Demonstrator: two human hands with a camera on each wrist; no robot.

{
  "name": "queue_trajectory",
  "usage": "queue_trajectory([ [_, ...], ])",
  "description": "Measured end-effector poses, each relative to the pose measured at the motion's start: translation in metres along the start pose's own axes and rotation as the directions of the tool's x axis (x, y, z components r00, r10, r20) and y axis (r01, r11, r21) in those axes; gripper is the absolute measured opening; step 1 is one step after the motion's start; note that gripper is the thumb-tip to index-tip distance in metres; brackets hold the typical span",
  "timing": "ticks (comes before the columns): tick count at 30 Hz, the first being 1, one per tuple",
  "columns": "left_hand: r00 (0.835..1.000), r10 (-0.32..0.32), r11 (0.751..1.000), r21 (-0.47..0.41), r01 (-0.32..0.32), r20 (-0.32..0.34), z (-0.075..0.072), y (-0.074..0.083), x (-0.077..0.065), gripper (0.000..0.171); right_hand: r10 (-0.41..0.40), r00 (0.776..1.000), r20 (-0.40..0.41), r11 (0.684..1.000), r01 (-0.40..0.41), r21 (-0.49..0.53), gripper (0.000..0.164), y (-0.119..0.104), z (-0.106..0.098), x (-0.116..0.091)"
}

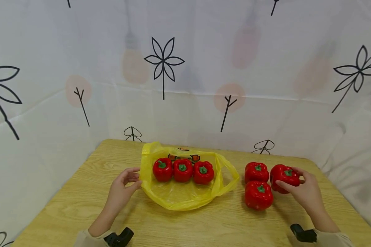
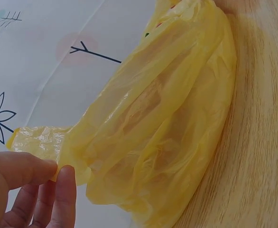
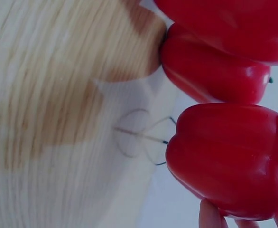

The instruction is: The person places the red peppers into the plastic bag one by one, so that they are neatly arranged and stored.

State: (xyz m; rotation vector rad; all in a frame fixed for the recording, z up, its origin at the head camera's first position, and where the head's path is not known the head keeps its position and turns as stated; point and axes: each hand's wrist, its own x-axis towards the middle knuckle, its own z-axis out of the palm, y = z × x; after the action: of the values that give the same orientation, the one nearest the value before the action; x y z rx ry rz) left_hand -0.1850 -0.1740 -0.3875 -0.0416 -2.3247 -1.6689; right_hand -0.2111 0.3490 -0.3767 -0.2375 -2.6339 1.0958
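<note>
My left hand (image 1: 122,188) pinches the left edge of a yellow plastic bag (image 1: 185,202) between thumb and forefinger; the left wrist view shows the thin film (image 2: 39,142) at the fingertips. The bag lies with its mouth spread toward me. Inside it, three red bell peppers (image 1: 182,170) with green stems stand in a row. To the right, my right hand (image 1: 309,192) grips another red bell pepper (image 3: 229,159), thumb on one side and fingers on the other. Just left of it are two more bell peppers, one behind (image 1: 256,172) and one in front (image 1: 258,196).
Everything sits on a light wood-grain table (image 1: 185,230). A white cloth (image 1: 191,113) printed with plants hangs behind and at both sides. The bag's loose handle (image 1: 233,178) sticks out toward the peppers on the right. Each wrist carries a black device (image 1: 120,237).
</note>
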Motion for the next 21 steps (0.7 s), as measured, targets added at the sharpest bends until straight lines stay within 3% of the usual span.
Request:
queue_trajectory([
  [9,1.0,0.009,1.0,0.025,-0.009,-0.009,0.0,-0.001,0.001,0.036,-0.017,0.999,-0.049,1.0,0.018,0.007,0.082,-0.011,-0.003,-0.003],
  [21,1.0,-0.01,1.0,-0.007,0.01,-0.001,0.0,0.001,0.0,0.036,-0.046,0.994,-0.096,0.997,0.051,0.053,0.077,-0.031,-0.012,-0.009],
])
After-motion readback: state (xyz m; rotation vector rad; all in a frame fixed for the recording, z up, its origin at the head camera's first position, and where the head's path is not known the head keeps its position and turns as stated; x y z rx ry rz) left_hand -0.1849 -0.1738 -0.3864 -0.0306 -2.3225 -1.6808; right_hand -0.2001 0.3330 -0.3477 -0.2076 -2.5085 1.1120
